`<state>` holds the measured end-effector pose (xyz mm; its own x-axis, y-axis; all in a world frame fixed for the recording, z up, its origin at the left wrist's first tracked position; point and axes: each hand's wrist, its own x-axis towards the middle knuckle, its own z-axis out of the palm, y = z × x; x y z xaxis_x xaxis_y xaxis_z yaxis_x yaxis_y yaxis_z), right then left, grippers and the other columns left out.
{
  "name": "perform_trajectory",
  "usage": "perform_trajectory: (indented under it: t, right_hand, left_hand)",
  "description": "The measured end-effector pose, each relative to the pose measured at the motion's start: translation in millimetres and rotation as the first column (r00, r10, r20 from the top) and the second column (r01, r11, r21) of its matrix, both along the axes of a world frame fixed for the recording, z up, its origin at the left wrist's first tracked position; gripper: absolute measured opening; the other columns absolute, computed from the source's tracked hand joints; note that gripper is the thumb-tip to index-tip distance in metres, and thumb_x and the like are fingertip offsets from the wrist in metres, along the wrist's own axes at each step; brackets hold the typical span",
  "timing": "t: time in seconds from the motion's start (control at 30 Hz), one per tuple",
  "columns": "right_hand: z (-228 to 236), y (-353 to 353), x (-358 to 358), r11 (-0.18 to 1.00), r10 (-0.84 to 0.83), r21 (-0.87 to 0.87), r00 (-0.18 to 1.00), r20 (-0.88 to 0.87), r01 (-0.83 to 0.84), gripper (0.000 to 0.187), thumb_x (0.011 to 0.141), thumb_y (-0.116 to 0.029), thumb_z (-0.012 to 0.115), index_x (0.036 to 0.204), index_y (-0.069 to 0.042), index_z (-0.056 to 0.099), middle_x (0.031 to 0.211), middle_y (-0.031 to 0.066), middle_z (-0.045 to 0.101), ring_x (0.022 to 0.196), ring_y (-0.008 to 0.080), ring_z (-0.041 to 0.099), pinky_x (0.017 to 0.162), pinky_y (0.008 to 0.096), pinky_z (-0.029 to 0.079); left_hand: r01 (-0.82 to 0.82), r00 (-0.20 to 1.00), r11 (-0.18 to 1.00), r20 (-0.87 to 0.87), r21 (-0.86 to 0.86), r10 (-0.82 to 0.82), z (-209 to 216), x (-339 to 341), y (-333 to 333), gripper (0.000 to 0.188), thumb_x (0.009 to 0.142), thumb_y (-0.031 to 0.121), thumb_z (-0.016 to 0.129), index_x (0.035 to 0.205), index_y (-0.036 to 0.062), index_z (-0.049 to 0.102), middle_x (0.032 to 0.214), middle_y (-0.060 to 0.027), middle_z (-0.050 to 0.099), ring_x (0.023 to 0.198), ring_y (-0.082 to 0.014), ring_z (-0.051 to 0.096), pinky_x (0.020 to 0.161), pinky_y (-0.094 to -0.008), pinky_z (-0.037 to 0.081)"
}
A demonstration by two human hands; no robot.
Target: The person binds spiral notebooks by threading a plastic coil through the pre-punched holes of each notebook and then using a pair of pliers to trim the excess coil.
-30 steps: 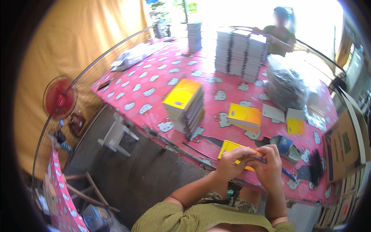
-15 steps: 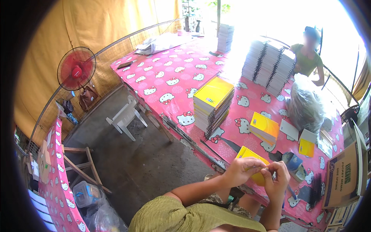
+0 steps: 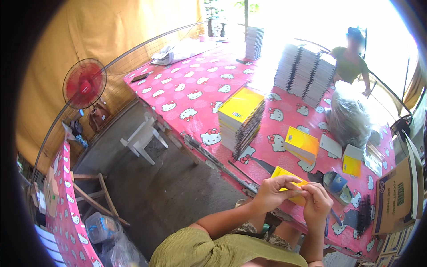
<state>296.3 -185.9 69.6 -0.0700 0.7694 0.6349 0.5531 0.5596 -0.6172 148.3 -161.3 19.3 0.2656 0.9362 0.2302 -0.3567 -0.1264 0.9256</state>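
Note:
My left hand (image 3: 275, 194) and my right hand (image 3: 317, 204) meet fingertip to fingertip above the table's near edge. Both are closed in a pinch on something pale and too small to name. Just beneath them lies a yellow spiral notebook (image 3: 280, 171), partly covered by my fingers. Beyond it, more yellow notebooks (image 3: 301, 143) lie in a small overlapping pile. To the left of these rises a tall stack of yellow-covered spiral notebooks (image 3: 240, 109). Right of my hands sits a blue round container (image 3: 334, 183), and a bundle of black spiral wires (image 3: 365, 212) is farther right.
A cardboard box (image 3: 396, 202) stands at the right edge. Tall stacks of spiral-bound notebooks (image 3: 299, 75) and a filled clear plastic bag (image 3: 349, 118) occupy the table's far side, near another person (image 3: 350, 64). A white plastic stool (image 3: 144, 139) and a red fan (image 3: 84, 84) are to the left.
My fingers have shifted slightly while staying pinched together. The view has moved a little, and the other person's arm hangs lower by the bag.

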Motion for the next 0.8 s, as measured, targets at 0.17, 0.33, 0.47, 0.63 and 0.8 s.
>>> perform_trajectory:
  t: [0.17, 0.33, 0.47, 0.63, 0.8]
  right_hand:
    - [1, 2, 2, 0.999, -0.008, 0.044, 0.996, 0.087, 0.005, 0.008, 0.076, 0.004, 0.064, 0.084, 0.002, 0.063, 0.078, 0.0147, 0.061, 0.073, 0.0289, 0.062, 0.065, 0.0348, 0.050]
    - [0, 0, 7, 0.998, 0.018, 0.054, 0.987, 0.159, -0.026, 0.010, 0.077, 0.003, 0.064, 0.086, 0.002, 0.062, 0.079, 0.0149, 0.060, 0.073, 0.0296, 0.060, 0.064, 0.0361, 0.049]
    - [6, -2, 10, 1.000, 0.018, -0.001, 0.989, 0.146, -0.018, 0.010, 0.078, 0.001, 0.065, 0.087, 0.001, 0.062, 0.080, 0.0144, 0.060, 0.073, 0.0293, 0.061, 0.065, 0.0364, 0.049]
    - [15, -13, 20, 0.996, 0.011, -0.087, 0.996, 0.084, -0.004, 0.011, 0.077, 0.000, 0.066, 0.087, 0.001, 0.062, 0.080, 0.0141, 0.061, 0.073, 0.0289, 0.061, 0.064, 0.0361, 0.049]
    - [5, -19, 22, 0.998, -0.017, -0.062, 0.998, 0.063, 0.021, 0.014, 0.074, 0.002, 0.068, 0.086, 0.000, 0.061, 0.081, 0.0134, 0.060, 0.071, 0.0299, 0.059, 0.063, 0.0365, 0.048]
  left_hand:
    - [-0.019, 1.000, 0.999, -0.004, -0.047, 0.019, 2, 5, -1, 0.030, 0.083, -0.003, 0.068, 0.112, -0.0029, 0.061, 0.093, -0.0083, 0.070, 0.087, -0.0087, 0.064, 0.079, -0.0238, 0.055]
    - [0.042, 0.999, 0.993, 0.016, -0.113, -0.041, -6, 8, 0, 0.026, 0.083, -0.003, 0.068, 0.108, -0.0033, 0.062, 0.095, -0.0104, 0.070, 0.089, -0.0110, 0.065, 0.081, -0.0247, 0.055]
    - [0.107, 0.991, 0.972, 0.105, -0.212, -0.086, -3, 7, 2, 0.019, 0.082, -0.006, 0.067, 0.101, -0.0027, 0.064, 0.096, -0.0108, 0.069, 0.090, -0.0130, 0.066, 0.083, -0.0253, 0.055]
    - [0.112, 0.991, 0.975, 0.094, -0.190, -0.095, 6, 8, -2, 0.014, 0.082, -0.005, 0.068, 0.095, -0.0020, 0.065, 0.093, -0.0066, 0.069, 0.087, -0.0097, 0.064, 0.080, -0.0226, 0.053]
    - [0.163, 0.985, 0.974, 0.083, -0.159, -0.151, 8, 11, -5, 0.013, 0.081, -0.006, 0.068, 0.092, -0.0014, 0.065, 0.091, -0.0046, 0.068, 0.085, -0.0081, 0.063, 0.077, -0.0217, 0.053]
